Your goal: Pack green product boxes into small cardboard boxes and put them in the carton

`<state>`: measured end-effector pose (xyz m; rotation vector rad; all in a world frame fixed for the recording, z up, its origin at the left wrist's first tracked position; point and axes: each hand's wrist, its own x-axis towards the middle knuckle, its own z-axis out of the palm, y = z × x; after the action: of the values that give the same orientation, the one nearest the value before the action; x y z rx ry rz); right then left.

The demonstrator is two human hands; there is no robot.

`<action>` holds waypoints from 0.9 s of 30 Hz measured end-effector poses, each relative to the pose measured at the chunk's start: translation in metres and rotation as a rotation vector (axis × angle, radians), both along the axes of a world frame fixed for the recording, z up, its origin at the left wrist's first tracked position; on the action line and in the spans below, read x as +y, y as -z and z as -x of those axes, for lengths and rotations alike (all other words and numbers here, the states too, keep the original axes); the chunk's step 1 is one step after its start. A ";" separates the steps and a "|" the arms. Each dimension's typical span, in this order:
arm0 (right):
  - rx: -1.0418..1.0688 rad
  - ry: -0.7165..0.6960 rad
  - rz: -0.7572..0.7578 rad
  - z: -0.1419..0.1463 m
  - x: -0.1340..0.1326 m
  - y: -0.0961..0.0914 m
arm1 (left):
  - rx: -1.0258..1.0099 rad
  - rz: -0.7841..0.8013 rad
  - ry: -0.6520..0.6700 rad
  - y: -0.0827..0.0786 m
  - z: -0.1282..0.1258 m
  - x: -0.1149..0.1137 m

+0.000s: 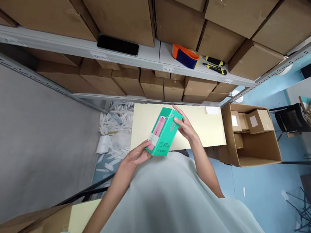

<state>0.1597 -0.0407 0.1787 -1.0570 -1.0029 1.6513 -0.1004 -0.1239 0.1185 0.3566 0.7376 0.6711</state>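
Observation:
Between my two hands is a green product box (171, 134) with a pink bottle-like item pictured on its side, held tilted above a pale yellow tabletop (198, 132). My left hand (140, 152) grips its lower left corner, with the thumb over a whitish label. At the upper right corner my right hand (185, 127) has its thumb on the front and its fingers behind. The backs of the box and some fingertips are hidden. A small white card or pad (212, 110) lies at the table's far edge.
An open carton (254, 153) holding several smaller boxes stands right of the table. Shelves of cardboard boxes (178, 26) rise ahead, with a black phone (117, 45), an orange-and-blue tape roll or strap (185, 56) and yellow-black cutters (214, 68). Paper scraps (117, 127) lie at left.

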 end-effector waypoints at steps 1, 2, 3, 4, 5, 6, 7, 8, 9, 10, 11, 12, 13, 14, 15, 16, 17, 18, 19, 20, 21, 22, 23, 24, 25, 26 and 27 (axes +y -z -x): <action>-0.006 0.015 -0.004 0.003 0.001 0.000 | 0.002 -0.004 0.011 -0.001 0.001 -0.001; -0.023 0.038 -0.010 0.005 0.002 0.000 | 0.019 -0.021 0.013 -0.003 0.001 -0.001; -0.048 0.066 -0.018 0.008 0.003 0.000 | 0.051 -0.048 0.011 -0.006 0.002 -0.001; -0.080 0.097 -0.029 0.010 0.004 0.000 | 0.095 -0.083 0.009 -0.010 0.002 -0.001; -0.115 0.126 -0.040 0.011 0.005 0.001 | 0.147 -0.124 0.008 -0.013 0.002 0.000; -0.149 0.151 -0.049 0.012 0.006 0.001 | 0.204 -0.169 0.009 -0.016 0.001 0.001; -0.180 0.169 -0.052 0.013 0.007 0.002 | 0.261 -0.216 0.014 -0.019 -0.001 0.002; -0.203 0.183 -0.050 0.014 0.007 0.002 | 0.319 -0.257 0.017 -0.022 -0.003 0.003; -0.218 0.194 -0.044 0.015 0.007 0.002 | 0.372 -0.288 0.017 -0.024 -0.006 0.004; -0.225 0.202 -0.039 0.015 0.007 0.003 | 0.419 -0.307 0.011 -0.025 -0.009 0.006; -0.229 0.207 -0.037 0.016 0.007 0.002 | 0.455 -0.314 0.002 -0.025 -0.012 0.007; -0.232 0.206 -0.036 0.015 0.006 0.002 | 0.477 -0.311 -0.008 -0.026 -0.014 0.008; -0.235 0.200 -0.038 0.015 0.005 0.001 | 0.486 -0.305 -0.019 -0.026 -0.015 0.008; -0.236 0.187 -0.040 0.013 0.004 -0.001 | 0.482 -0.299 -0.028 -0.026 -0.016 0.008; -0.232 0.164 -0.042 0.011 0.003 -0.003 | 0.469 -0.294 -0.034 -0.026 -0.015 0.008; -0.219 0.133 -0.042 0.008 0.002 -0.005 | 0.448 -0.286 -0.040 -0.026 -0.014 0.007; -0.195 0.100 -0.041 0.004 0.000 -0.007 | 0.418 -0.273 -0.046 -0.026 -0.011 0.006; -0.165 0.069 -0.038 0.000 -0.001 -0.009 | 0.382 -0.255 -0.049 -0.025 -0.009 0.005; -0.134 0.043 -0.032 -0.004 -0.002 -0.012 | 0.340 -0.236 -0.048 -0.024 -0.006 0.004; -0.109 0.022 -0.023 -0.007 -0.004 -0.013 | 0.295 -0.216 -0.041 -0.022 -0.003 0.002; -0.091 0.004 -0.014 -0.010 -0.005 -0.015 | 0.249 -0.197 -0.030 -0.019 0.000 0.001; -0.079 -0.015 -0.006 -0.011 -0.005 -0.016 | 0.204 -0.178 -0.015 -0.016 0.002 -0.001; -0.066 -0.035 0.000 -0.011 -0.006 -0.017 | 0.161 -0.159 0.000 -0.013 0.003 -0.003; -0.052 -0.055 0.002 -0.010 -0.006 -0.018 | 0.123 -0.140 0.013 -0.011 0.004 -0.005; -0.036 -0.070 -0.002 -0.007 -0.006 -0.018 | 0.090 -0.121 0.021 -0.008 0.005 -0.006; -0.022 -0.076 -0.011 -0.005 -0.005 -0.018 | 0.066 -0.102 0.023 -0.007 0.005 -0.008; -0.015 -0.073 -0.022 -0.001 -0.005 -0.018 | 0.049 -0.084 0.019 -0.007 0.005 -0.009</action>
<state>0.1611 -0.0454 0.1972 -1.0301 -1.0786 1.6890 -0.1058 -0.1326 0.1251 0.4581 0.7532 0.6784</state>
